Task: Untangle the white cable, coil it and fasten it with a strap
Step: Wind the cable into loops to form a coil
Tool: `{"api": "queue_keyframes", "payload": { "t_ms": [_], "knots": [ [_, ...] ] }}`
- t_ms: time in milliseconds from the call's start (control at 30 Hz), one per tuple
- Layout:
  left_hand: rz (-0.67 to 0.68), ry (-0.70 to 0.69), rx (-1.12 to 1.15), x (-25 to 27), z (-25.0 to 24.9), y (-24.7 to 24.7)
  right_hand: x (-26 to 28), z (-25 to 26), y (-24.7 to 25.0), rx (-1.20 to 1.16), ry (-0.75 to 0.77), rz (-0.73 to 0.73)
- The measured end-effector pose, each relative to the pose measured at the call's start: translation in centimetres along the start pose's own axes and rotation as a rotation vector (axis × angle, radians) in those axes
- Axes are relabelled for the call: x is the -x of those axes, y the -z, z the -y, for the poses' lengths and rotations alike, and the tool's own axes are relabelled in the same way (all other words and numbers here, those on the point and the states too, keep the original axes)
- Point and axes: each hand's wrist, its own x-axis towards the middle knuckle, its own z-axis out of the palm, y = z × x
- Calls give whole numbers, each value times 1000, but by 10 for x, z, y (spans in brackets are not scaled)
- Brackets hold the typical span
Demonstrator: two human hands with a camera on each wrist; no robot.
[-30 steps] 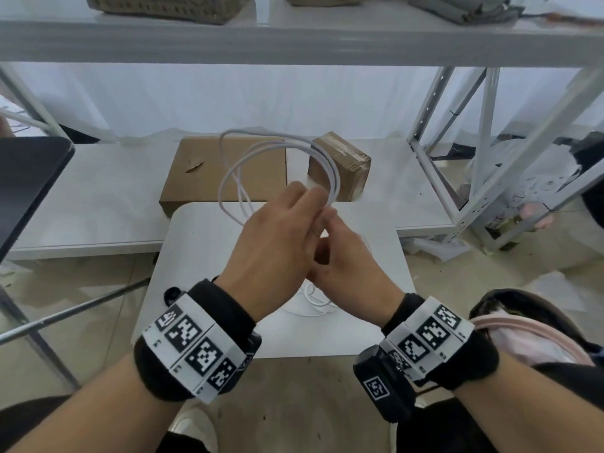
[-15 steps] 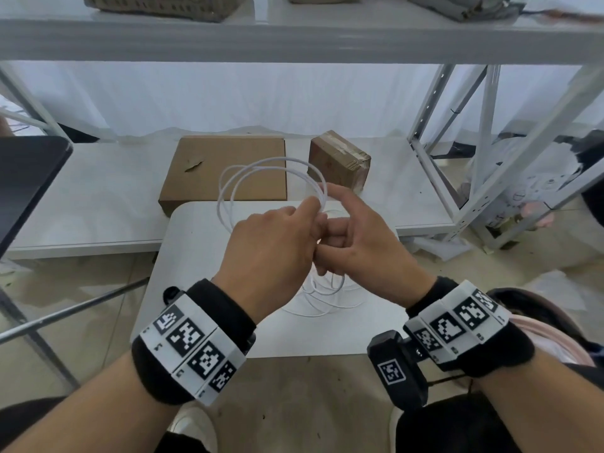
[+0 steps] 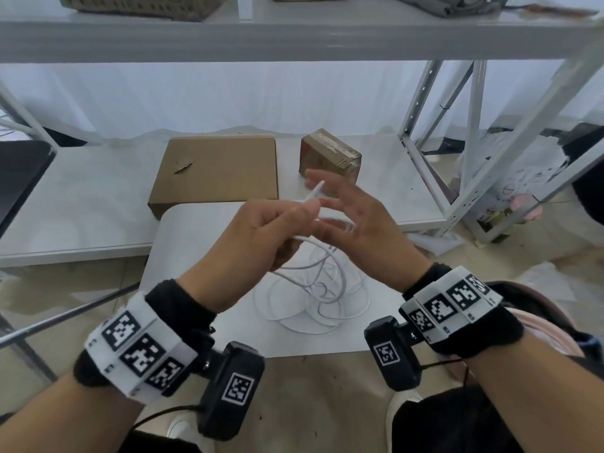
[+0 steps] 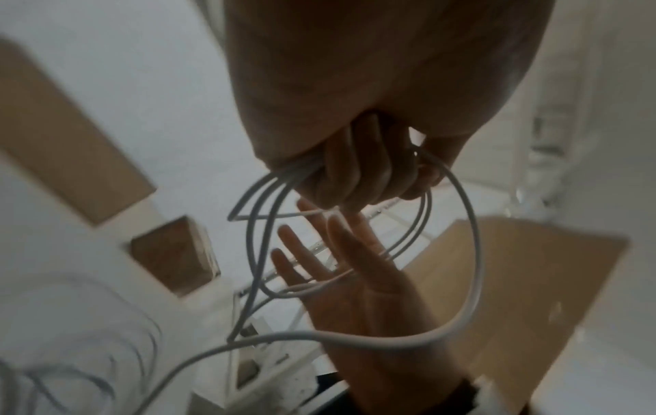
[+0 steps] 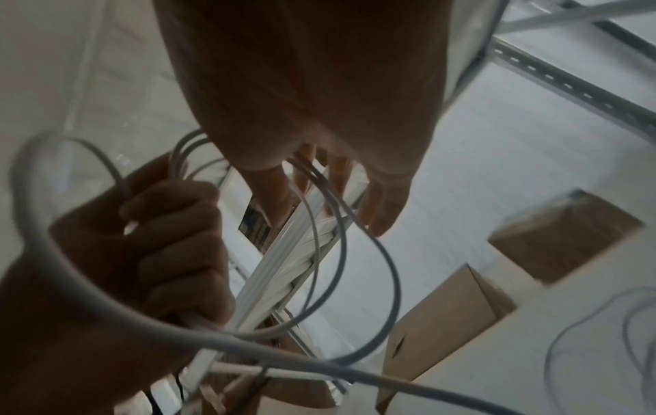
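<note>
My left hand (image 3: 277, 227) grips a bunch of loops of the white cable (image 3: 343, 289) in its curled fingers, above the small white table (image 3: 183, 256). In the left wrist view its fingers (image 4: 355, 174) close round several strands, and the loops (image 4: 475, 252) hang below. My right hand (image 3: 353, 214) is just beyond, fingers straight and spread, with the held loops lying across its palm. The right wrist view shows its straight fingers (image 5: 341, 191) beside the left fist (image 5: 170, 252). The rest of the cable lies in loose rings on the table. No strap is in view.
A flat cardboard box (image 3: 222, 171) and a small taped box (image 3: 330, 155) sit on the low shelf behind the table. A white metal rack frame (image 3: 470, 125) stands at the right. A dark tabletop (image 3: 19, 171) is at the left edge.
The coil that stood upright above my hands has swung down flat between them. My right hand let go of its pinch and spread open, moving up and to the right.
</note>
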Motion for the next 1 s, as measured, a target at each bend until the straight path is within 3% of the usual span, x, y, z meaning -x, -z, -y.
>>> {"api": "queue_keyframes", "payload": {
  "t_ms": [100, 200, 333, 500, 633, 700, 800, 867, 1000],
  "knots": [
    [-35, 108, 299, -3, 2, 8, -4, -1, -1, -265, -94, 32],
    [-144, 155, 439, -8, 4, 13, -7, -6, 1, -571, -209, 47],
    [-287, 215, 390, -11, 10, 15, -9, 2, 1, -840, -252, 70],
    [-421, 161, 208, -12, 17, 7, -12, 5, -7, -1047, -270, 70],
    [-477, 184, 251, -14, 17, 10, -5, 5, -15, -779, -242, 54],
    [-466, 188, 348, -16, 14, 12, -5, 2, -15, -641, -291, -39],
    [-496, 122, 454, -17, 9, 14, -5, -9, -12, -617, -370, -121],
    [-540, 74, 520, -18, 7, 18, -3, -14, -11, -573, -367, -32],
    [-551, 9, 639, -19, 1, 24, 6, -23, -22, -260, -192, 321]
  ]
}}
